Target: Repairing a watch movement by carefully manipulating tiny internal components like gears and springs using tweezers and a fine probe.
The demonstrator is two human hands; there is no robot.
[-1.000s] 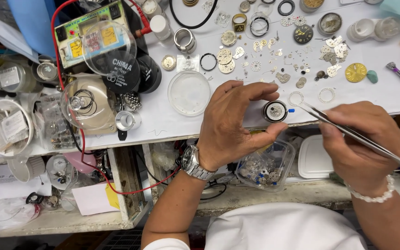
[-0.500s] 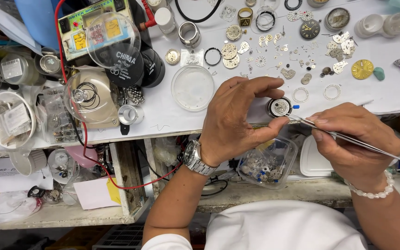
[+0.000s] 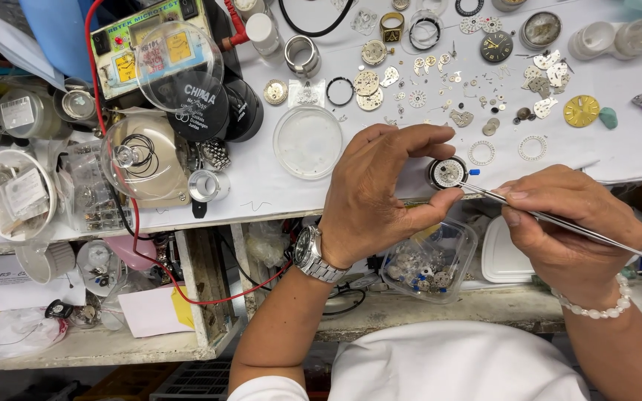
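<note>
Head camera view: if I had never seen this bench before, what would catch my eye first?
Probably the small round watch movement pinched in the left hand at the bench's front edge, with the right hand bringing fine tweezers to its rim. Next, the scatter of tiny gears and plates spread on the white work surface behind the hands, and the clear round dish just left of them.

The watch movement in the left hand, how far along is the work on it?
Done: a watch has been stripped, its small parts spread on the white bench. In hand: the left hand pinches the round watch movement while the right hand brings tweezers to its edge. Left: wheels, plates and the gold dial lie loose.
</note>
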